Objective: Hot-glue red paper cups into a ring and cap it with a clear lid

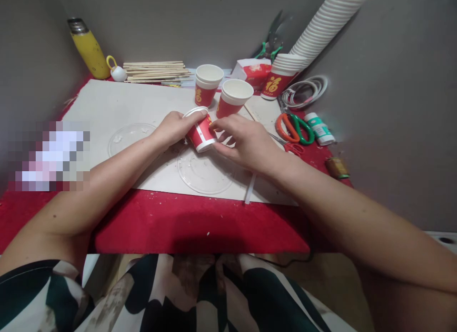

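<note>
A red paper cup (200, 132) with a white rim lies tilted on its side above a clear plastic disc (206, 172) on the white board (107, 103). My left hand (175, 127) is wrapped round the cup's rim end. Fingertips of my right hand (246, 142) press the cup's base side, thumb and fingers closed against it. Two more red cups (208, 84) (233, 98) stand upright just behind the held one.
A second clear disc (129, 136) lies to the left. A long stack of cups (285, 73) leans at the back right. Scissors (294, 128), a glue bottle (320, 128), a wire coil (309, 90), wooden sticks (157, 70), a yellow flask (89, 49), and a red tablecloth (193, 222) surround the board.
</note>
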The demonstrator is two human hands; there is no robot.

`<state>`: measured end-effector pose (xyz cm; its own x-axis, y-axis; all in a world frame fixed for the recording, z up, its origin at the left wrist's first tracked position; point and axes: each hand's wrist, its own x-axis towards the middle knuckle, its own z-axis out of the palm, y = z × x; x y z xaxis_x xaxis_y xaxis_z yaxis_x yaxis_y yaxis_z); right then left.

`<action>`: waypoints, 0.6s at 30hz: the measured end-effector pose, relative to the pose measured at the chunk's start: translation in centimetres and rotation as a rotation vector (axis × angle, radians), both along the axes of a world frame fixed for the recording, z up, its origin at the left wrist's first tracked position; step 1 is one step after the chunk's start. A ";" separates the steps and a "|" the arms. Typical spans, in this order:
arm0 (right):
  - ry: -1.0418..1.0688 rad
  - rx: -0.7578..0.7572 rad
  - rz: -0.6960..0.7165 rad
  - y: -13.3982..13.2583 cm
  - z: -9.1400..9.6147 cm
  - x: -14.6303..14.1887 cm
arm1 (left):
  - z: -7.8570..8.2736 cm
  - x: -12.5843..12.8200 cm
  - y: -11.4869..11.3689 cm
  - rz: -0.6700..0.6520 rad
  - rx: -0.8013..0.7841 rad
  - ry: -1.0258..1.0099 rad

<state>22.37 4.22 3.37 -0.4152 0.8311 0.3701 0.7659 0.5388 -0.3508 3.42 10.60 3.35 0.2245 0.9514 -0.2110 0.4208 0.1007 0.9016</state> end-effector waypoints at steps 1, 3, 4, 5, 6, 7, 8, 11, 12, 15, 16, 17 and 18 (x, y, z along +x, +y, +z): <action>0.000 -0.005 -0.004 0.0 0.0 0.0 | 0.0 0.0 -0.1 -0.001 0.005 -0.018; 0.000 -0.014 -0.008 -0.1 0.0 -0.1 | -0.2 0.0 -0.1 -0.008 0.030 -0.071; -0.003 -0.016 -0.008 -0.1 0.0 -0.2 | -0.4 0.0 0.0 -0.017 0.051 -0.095; -0.007 -0.016 -0.007 -0.1 0.0 -0.2 | -0.6 0.0 0.0 -0.028 0.075 -0.110; -0.012 -0.014 -0.004 -0.1 0.1 -0.2 | -0.7 0.0 0.1 -0.041 0.099 -0.114; -0.017 -0.013 -0.001 -0.1 0.1 -0.2 | -0.9 0.0 0.1 -0.055 0.119 -0.109; -0.021 -0.011 0.004 -0.1 0.1 -0.2 | -1.0 0.0 0.2 -0.066 0.137 -0.102; -0.028 0.010 0.024 0.0 0.0 -0.1 | -1.2 -0.1 0.3 -0.081 0.157 -0.081; -0.031 0.023 0.030 0.0 -0.1 -0.1 | -1.2 -0.1 0.4 -0.087 0.163 -0.082; -0.044 0.055 0.053 0.0 -0.2 0.0 | -1.2 -0.2 0.4 -0.115 0.199 -0.101; -0.052 0.065 0.061 0.1 -0.3 0.1 | -1.3 -0.2 0.3 -0.125 0.211 -0.109; -0.064 0.076 0.068 0.1 -0.4 0.2 | -1.3 -0.2 0.3 -0.133 0.221 -0.115; -0.082 0.089 0.071 0.1 -0.4 0.2 | -1.3 -0.2 0.3 -0.138 0.230 -0.118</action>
<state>22.60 4.28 2.92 -0.5039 0.7639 0.4031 0.7488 0.6190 -0.2371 3.24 10.89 2.04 0.3654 0.9299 0.0417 0.3075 -0.1629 0.9375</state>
